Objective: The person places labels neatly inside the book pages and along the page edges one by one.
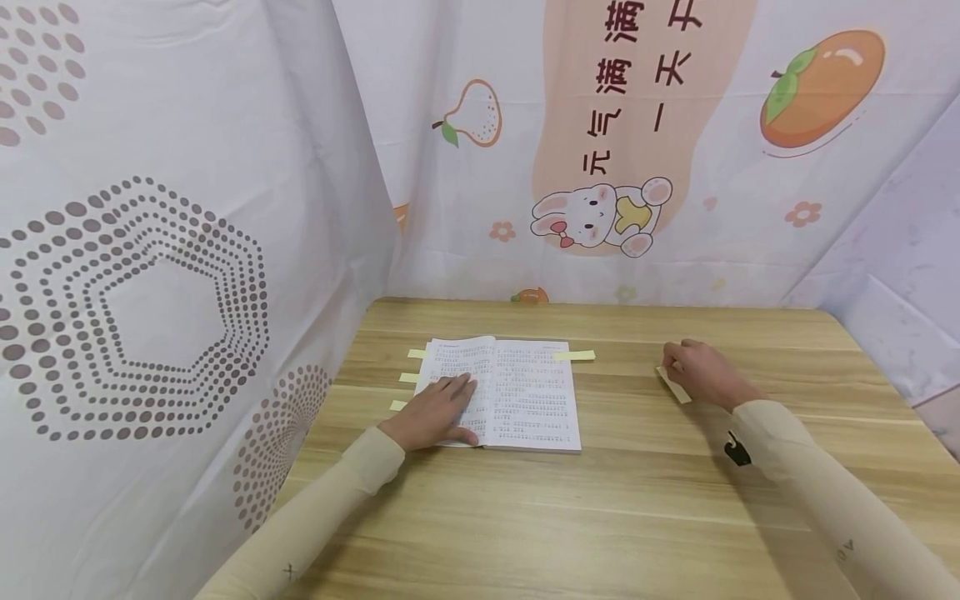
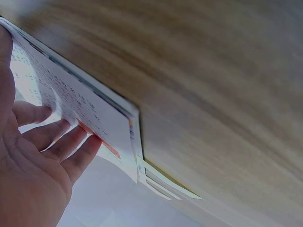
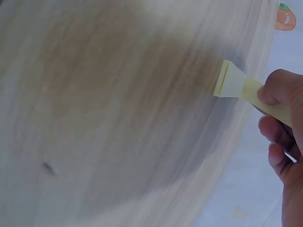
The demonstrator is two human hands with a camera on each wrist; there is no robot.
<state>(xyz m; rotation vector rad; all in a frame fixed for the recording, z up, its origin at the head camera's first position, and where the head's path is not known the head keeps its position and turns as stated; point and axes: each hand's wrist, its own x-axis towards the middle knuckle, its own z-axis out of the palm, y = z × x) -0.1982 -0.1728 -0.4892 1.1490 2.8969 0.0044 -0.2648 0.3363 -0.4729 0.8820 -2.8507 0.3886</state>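
Curtains [image 1: 675, 125] behind the tabletop [image 1: 600, 517] carry a rabbit, fruit and the characters 元气满满一天. Left of the tabletop's centre lies an open book [image 1: 517, 392] of print too small to read, yellow tabs [image 1: 573, 356] jutting from its edges. Left hand [image 1: 435, 412] presses it flat, fingers straight. Right of the book, the right hand [image 1: 705, 372] pinches a yellow strip [image 3: 236, 84].

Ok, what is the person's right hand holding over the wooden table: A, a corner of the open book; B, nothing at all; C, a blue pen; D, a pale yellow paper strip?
D: the right hand pinches a pale yellow paper strip above the wooden table, well away from the open white book under the left hand.
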